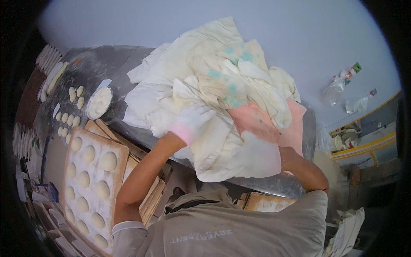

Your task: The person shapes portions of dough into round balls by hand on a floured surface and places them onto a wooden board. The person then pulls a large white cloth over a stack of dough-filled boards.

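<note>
A large heap of crumpled off-white cloths, some with teal stains, covers the middle of the dark table. In front of it a white cloth hangs bunched over the near edge of the table. My left hand, in a white glove with a pink cuff, grips the left part of this cloth. Wearing a white glove too, my right hand holds its lower right part, and the fingertips are partly lost in the folds. A pink cloth lies under the heap on the right.
On the left, a floured wooden board carries rows of round dough pieces, with more boards beside it. A bowl of white flour and small dough pieces sit on the table. Plastic bags hang on the wall.
</note>
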Demonstrator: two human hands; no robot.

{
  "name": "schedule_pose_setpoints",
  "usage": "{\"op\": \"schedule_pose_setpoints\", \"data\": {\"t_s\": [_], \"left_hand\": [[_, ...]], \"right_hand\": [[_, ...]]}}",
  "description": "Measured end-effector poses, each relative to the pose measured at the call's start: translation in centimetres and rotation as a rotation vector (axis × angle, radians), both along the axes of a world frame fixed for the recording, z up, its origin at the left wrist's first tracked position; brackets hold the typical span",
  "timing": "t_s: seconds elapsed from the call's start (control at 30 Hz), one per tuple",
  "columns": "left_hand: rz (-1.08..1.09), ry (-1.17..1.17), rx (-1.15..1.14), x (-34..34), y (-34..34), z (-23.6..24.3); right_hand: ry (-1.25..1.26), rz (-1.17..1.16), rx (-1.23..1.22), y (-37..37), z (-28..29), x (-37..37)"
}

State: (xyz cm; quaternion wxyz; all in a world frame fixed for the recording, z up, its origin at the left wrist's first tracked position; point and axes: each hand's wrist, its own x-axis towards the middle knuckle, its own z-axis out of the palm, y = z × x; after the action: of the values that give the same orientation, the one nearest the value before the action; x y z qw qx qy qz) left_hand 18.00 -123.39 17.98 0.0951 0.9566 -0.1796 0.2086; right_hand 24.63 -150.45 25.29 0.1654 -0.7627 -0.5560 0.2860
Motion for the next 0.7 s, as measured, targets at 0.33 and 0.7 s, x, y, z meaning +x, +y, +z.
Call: {"op": "schedule_pose_setpoints", "data": {"t_s": [0.33,0.7], "left_hand": [[-0.189,0.465,0.199,5.2,-2.7,-5.0],[0.612,0.156,-0.630,-16.2,8.1,8.9]], "right_hand": [[0.302,-0.010,0.023,-1.2,-3.1,2.5],[0.057,-0.091,0.389,4.2,-0.2,3.5]]}}
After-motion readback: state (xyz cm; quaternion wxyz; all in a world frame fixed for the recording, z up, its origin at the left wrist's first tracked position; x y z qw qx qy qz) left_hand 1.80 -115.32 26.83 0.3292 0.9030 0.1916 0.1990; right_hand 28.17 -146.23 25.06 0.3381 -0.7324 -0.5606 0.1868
